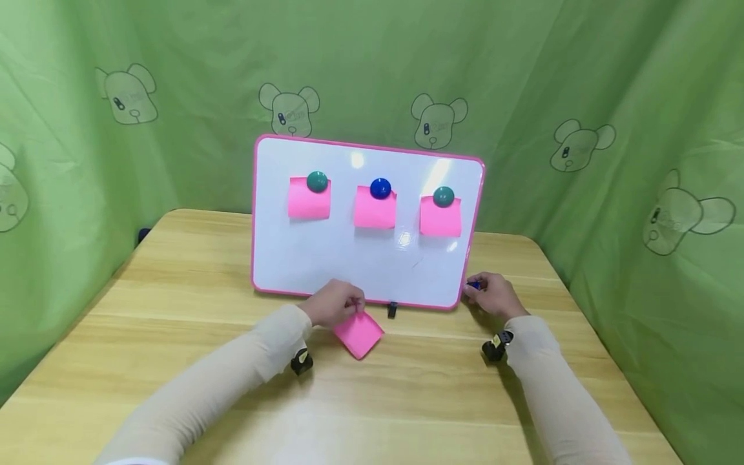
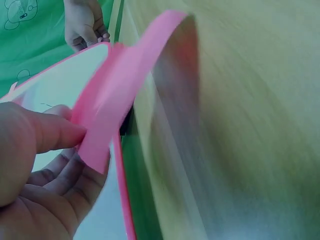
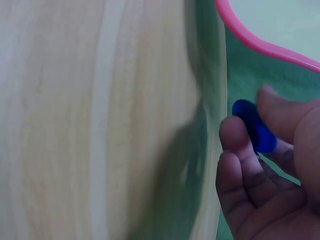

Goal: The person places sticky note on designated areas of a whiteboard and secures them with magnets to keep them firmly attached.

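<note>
My left hand (image 1: 336, 302) pinches a pink sticky note (image 1: 360, 334) by one corner in front of the whiteboard's lower edge. Seen from the left wrist, the note (image 2: 120, 85) curls up and away from the thumb and fingers. Beside the board's lower right corner, my right hand (image 1: 494, 294) holds a round blue magnet (image 3: 254, 126) between thumb and fingers. The pink-framed whiteboard (image 1: 349, 258) stands tilted on the table. Along its upper half hang three pink notes, the left one (image 1: 309, 203) and right one (image 1: 440, 223) under green magnets, the middle one (image 1: 374, 213) under a blue magnet (image 1: 380, 188).
A small black clip (image 1: 392, 310) sits at the board's bottom edge. The wooden table (image 1: 372, 413) spreads out below both arms. Green curtains (image 1: 372, 58) with bear drawings surround the table at the back and sides.
</note>
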The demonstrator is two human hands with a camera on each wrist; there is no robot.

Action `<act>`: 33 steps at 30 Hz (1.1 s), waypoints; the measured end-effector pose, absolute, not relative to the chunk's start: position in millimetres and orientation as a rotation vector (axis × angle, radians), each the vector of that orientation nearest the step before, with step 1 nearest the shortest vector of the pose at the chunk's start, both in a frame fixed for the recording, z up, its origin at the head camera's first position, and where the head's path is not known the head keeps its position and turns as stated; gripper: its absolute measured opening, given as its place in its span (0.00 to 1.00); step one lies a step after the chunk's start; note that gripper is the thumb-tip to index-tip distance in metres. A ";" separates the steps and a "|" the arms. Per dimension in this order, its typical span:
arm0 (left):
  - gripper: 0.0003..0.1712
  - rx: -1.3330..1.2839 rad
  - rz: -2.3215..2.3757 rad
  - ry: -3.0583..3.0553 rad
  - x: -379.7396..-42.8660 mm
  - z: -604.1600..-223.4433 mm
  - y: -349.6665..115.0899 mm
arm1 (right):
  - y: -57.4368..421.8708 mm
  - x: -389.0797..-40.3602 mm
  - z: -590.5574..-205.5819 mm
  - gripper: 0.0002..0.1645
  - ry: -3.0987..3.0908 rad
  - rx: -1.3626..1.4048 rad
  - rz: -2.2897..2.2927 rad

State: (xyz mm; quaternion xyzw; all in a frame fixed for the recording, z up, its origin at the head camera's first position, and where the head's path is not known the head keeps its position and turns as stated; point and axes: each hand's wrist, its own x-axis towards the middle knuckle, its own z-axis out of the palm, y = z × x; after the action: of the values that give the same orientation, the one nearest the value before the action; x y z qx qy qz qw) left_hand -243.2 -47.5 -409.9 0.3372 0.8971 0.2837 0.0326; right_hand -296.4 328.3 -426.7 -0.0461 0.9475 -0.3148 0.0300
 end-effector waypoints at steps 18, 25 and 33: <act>0.13 0.811 1.076 2.740 -242.2 -405.2 -55.9 | 330.6 -297.6 -421.6 0.28 3.019 -0.139 -0.934; 0.10 0.867 1.150 2.764 -242.8 -401.5 -64.6 | 331.3 -296.8 -418.6 0.26 3.133 -0.199 -0.948; 0.05 0.890 1.186 2.810 -244.9 -399.1 -75.5 | 329.0 -295.3 -412.8 0.27 3.159 -0.145 -1.046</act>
State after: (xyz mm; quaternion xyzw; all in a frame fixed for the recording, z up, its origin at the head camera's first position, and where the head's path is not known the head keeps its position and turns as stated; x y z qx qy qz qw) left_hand -244.9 -75.5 -399.1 0.2800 0.8842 0.3734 -0.0177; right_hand -295.3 329.0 -412.8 -0.0434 0.9442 -0.3126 -0.0944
